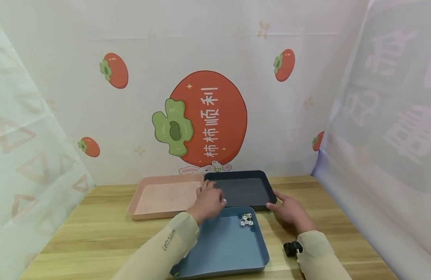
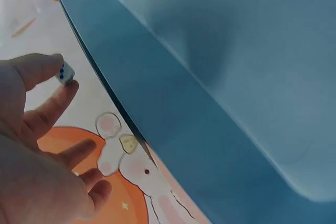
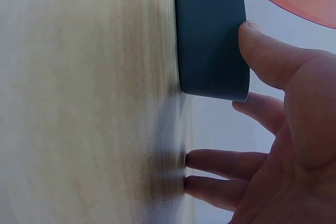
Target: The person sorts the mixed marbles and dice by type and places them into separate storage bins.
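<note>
My left hand pinches a small white die between thumb and index finger, with the other fingers spread loosely. In the head view it is over the near left part of the dark tray, beyond the far rim of the blue tray. Several white dice and small blue pieces sit in the blue tray's far right corner. My right hand touches the near right corner of the dark tray, its thumb at the rim and its fingers extended beside the wall.
A pink tray stands left of the dark tray on the wooden table. A small green piece shows at the blue tray's near left corner. A black device is at the right wrist. Printed cloth hangs behind.
</note>
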`<state>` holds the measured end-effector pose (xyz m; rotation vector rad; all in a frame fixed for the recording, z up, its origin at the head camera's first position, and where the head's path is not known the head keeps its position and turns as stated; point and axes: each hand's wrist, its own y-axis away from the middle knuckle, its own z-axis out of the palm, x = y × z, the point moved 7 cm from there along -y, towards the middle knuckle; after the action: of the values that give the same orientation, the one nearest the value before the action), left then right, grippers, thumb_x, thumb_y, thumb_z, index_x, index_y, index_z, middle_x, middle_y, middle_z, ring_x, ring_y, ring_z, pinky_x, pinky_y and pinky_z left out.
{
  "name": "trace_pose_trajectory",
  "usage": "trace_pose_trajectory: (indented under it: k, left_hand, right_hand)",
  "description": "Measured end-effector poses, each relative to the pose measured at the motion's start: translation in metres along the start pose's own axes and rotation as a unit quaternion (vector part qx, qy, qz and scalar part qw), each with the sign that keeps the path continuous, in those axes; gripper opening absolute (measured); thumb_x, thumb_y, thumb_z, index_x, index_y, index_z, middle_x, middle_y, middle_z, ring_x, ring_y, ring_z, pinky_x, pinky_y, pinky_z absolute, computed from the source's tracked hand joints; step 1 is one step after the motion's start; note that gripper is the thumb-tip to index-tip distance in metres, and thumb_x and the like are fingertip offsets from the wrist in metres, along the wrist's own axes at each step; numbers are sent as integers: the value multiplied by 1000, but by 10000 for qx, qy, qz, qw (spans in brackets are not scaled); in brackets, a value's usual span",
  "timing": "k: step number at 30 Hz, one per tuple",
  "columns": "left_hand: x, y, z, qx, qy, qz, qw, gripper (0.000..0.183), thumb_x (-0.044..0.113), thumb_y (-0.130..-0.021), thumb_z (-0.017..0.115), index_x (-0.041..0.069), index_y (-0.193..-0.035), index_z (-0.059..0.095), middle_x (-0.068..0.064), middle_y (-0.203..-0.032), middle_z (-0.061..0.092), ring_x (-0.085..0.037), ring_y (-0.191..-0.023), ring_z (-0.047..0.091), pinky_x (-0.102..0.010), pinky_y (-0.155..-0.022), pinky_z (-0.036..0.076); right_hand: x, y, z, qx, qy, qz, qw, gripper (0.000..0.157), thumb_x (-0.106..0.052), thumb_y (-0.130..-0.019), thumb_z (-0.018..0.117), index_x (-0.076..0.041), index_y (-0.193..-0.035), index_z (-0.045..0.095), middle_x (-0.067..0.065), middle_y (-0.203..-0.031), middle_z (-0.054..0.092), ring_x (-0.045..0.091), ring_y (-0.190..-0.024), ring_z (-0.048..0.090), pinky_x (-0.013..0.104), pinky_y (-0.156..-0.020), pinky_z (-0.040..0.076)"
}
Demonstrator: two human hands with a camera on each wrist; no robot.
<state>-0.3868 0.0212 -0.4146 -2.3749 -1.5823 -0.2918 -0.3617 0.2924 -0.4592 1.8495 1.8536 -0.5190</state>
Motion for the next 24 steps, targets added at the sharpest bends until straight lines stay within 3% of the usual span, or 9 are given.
trace_pose_trajectory:
  k: [10,24]
  left_hand:
    - [-21,-10,-12,154,-208,-406,9988,15,26,-94,69,13,-101,74,-20,-147,43,-38,-140,24,-58,-105,28]
    - [-28,-12,-12,254,-342,-389,9983,16,26,-96,66,14,-104,73,-21,-146,43,-38,-139,24,-58,-105,28]
  right_hand:
    - [-1,0,0,11,19,80,10000,80,-51,-96,61,-4,-155,33,33,-146,40,54,-132,37,66,-102,31]
    - [-1,-1,2,5,-45,83,10000,80,-50,-96,61,-4,-155,32,33,-146,40,54,-131,37,67,-102,31]
